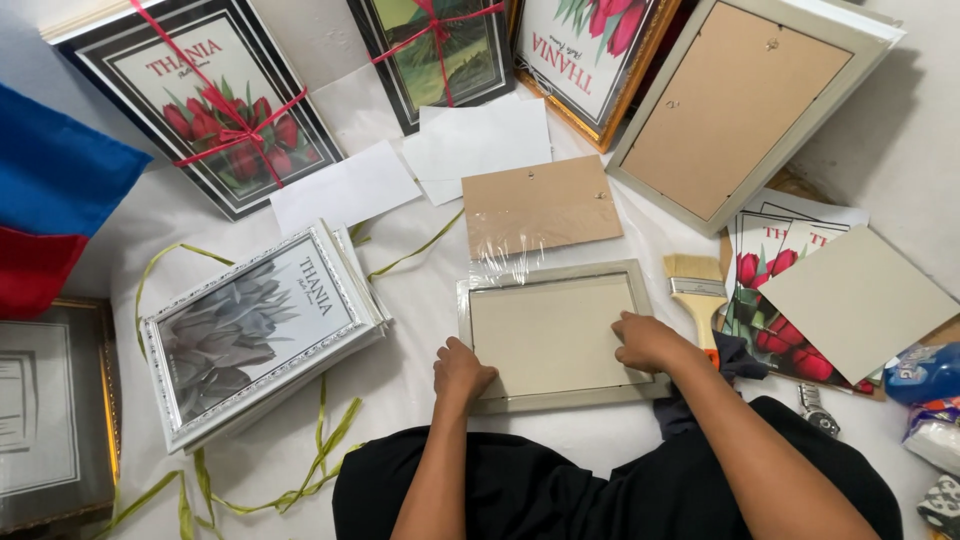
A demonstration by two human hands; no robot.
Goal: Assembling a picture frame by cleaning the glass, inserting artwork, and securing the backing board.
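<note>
Pressing down on a pale grey rectangular picture frame (556, 337) lying face-down at the centre of the white floor sheet, the left hand (461, 370) rests curled at its lower-left corner and the right hand (648, 342) lies flat, fingers together, on the cream sheet inside it, clamped on nothing. The brown hardboard backing panel (540, 206) lies apart at twelve o'clock, so closing the frame appears undone. A wooden-handled paintbrush (697, 290) sits at three o'clock; a finished silver-edged frame stack (258, 330) waits at nine o'clock.
</note>
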